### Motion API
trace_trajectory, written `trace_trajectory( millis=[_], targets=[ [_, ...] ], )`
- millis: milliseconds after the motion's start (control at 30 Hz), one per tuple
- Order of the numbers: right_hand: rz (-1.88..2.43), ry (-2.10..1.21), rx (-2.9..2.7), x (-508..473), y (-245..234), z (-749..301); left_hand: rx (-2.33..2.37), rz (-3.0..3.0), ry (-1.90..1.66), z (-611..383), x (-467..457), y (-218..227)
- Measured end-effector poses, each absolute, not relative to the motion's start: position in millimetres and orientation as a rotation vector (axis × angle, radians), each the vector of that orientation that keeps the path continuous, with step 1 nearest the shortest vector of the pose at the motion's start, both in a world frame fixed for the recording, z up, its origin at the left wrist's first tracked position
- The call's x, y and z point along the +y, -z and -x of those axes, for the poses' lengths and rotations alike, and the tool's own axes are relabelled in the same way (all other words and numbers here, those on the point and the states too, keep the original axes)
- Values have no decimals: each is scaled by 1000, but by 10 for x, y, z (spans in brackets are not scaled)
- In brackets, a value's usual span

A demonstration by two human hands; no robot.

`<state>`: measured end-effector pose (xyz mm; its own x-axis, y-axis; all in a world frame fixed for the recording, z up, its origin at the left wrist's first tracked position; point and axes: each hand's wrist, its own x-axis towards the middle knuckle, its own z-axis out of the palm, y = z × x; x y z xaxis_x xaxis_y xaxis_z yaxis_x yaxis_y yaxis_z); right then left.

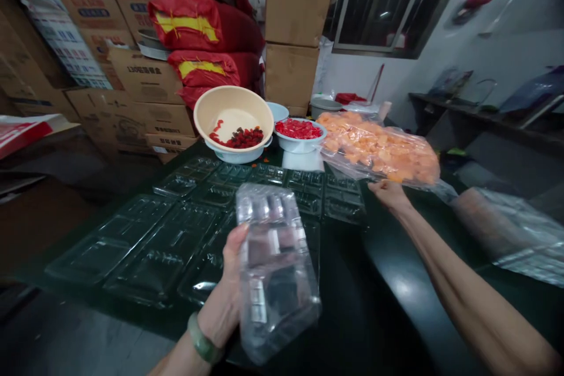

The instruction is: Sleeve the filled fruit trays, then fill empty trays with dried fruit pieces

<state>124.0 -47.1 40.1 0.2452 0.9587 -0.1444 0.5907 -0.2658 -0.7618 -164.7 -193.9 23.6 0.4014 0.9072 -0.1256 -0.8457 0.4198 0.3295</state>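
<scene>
My left hand [233, 282], a green bangle at its wrist, grips a stack of clear plastic trays [277, 276] by its left side, tilted above the dark green table [352, 288]. The trays have moulded compartments. My right hand [388, 194] is stretched forward, fingers curled closed, at the near edge of a clear bag of orange pieces [383, 150]. What those fingers hold, if anything, is hidden. More clear trays [154, 264] lie in rows on the table, to the left of and beyond the held stack.
At the table's far side a cream basin [233, 108] holds dark and red pieces, beside a bowl of red wrapped pieces [299, 132]. A blurred stack of clear trays [515, 229] lies at right. Cardboard boxes [150, 76] and red sacks [207, 26] are piled behind.
</scene>
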Motion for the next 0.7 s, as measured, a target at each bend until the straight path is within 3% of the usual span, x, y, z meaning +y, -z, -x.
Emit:
trace_trajectory(
  millis=[67, 167, 267, 467, 700],
  targets=[
    [1751, -903, -1515, -897, -589, -857, 337, -235, -1160, 1502, -1923, -245],
    [1263, -1444, -1817, -1549, -781, -282, 392, -248, -1249, 1304, -1925, -261],
    [1045, -1642, -1787, -1894, -806, 46, 408, -341, -1234, 1173, -1978, -281],
    [966, -1800, -1619, -1946, -604, -96, 427, -621, -1014, 1104, -2111, -232],
    [979, -1645, -1710, -2179, -717, -257, 420, -679, -1021, 957, -2146, -212]
  ],
)
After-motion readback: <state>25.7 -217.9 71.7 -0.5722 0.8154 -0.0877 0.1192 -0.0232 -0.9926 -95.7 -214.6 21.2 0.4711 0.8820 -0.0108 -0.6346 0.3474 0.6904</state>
